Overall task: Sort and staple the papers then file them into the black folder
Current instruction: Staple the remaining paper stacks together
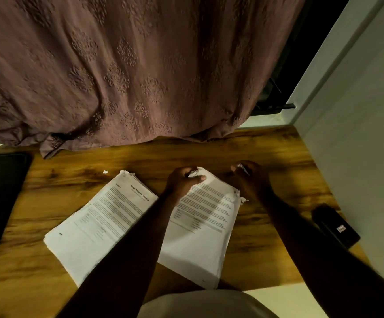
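Two stacks of printed papers lie on the wooden desk (266, 221): a left stack (99, 216) and a right stack (207, 216), both with torn top corners. My left hand (184, 181) pinches the top corner of the right stack. Just right of that stack, my right hand (250, 180) holds a small dark and silvery object (242, 168) in curled fingers; I cannot tell what it is. The black folder (0, 203) lies at the desk's left edge with a white card on it. A black stapler (335, 226) lies at the right.
A patterned brown curtain (129, 72) hangs over the desk's far edge. A pale wall (358, 134) borders the right side. Small torn paper scraps lie at the left stack's top (105, 172) and beside the right stack (244, 199).
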A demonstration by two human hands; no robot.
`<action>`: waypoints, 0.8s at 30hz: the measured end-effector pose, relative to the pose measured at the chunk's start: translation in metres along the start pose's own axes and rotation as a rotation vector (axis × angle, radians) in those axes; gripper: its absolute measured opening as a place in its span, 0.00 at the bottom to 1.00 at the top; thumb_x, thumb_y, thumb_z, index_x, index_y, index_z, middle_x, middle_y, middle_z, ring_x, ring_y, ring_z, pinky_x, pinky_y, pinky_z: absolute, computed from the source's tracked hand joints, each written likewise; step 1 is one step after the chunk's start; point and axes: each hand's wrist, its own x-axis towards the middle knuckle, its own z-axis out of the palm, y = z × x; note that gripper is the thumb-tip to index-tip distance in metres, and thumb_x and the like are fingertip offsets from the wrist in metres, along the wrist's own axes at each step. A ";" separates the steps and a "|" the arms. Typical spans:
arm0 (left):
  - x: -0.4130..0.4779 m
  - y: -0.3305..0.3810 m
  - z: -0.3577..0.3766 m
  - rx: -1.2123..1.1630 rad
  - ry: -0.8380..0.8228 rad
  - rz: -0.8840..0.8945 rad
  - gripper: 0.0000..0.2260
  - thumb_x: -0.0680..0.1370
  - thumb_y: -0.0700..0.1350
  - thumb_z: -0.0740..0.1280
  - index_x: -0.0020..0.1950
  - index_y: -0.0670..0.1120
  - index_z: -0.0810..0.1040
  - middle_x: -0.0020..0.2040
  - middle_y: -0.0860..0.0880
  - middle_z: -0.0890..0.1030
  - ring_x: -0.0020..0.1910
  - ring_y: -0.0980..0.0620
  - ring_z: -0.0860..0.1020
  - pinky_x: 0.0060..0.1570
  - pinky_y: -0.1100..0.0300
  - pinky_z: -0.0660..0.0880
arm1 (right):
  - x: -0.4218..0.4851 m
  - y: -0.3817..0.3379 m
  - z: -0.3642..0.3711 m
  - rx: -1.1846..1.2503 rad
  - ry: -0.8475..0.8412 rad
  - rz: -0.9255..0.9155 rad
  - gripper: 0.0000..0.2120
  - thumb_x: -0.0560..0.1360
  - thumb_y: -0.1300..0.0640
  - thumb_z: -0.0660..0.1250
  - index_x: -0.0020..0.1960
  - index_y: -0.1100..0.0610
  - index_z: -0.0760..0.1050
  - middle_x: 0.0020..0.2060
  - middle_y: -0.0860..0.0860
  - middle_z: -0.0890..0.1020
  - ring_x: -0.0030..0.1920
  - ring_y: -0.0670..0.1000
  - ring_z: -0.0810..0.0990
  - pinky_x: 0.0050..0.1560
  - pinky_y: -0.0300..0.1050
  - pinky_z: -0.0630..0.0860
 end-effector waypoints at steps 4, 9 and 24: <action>0.005 -0.002 0.003 0.070 0.051 0.031 0.11 0.73 0.49 0.77 0.52 0.44 0.86 0.42 0.51 0.85 0.42 0.54 0.82 0.38 0.63 0.76 | -0.010 0.023 -0.003 -0.118 0.043 0.039 0.18 0.75 0.45 0.73 0.61 0.52 0.80 0.51 0.46 0.82 0.50 0.46 0.80 0.48 0.41 0.74; 0.008 -0.006 0.006 0.108 0.099 0.037 0.13 0.74 0.47 0.77 0.52 0.39 0.85 0.44 0.43 0.85 0.41 0.54 0.78 0.33 0.68 0.70 | -0.015 0.056 0.002 -0.404 0.018 0.101 0.16 0.74 0.41 0.71 0.56 0.49 0.77 0.49 0.47 0.81 0.48 0.48 0.81 0.46 0.44 0.79; 0.000 0.008 -0.015 -0.071 0.004 0.066 0.23 0.66 0.58 0.76 0.46 0.39 0.83 0.42 0.41 0.85 0.42 0.47 0.80 0.43 0.51 0.76 | -0.032 0.061 -0.007 -0.196 0.007 0.130 0.14 0.79 0.48 0.69 0.62 0.52 0.78 0.53 0.48 0.82 0.52 0.49 0.81 0.46 0.39 0.73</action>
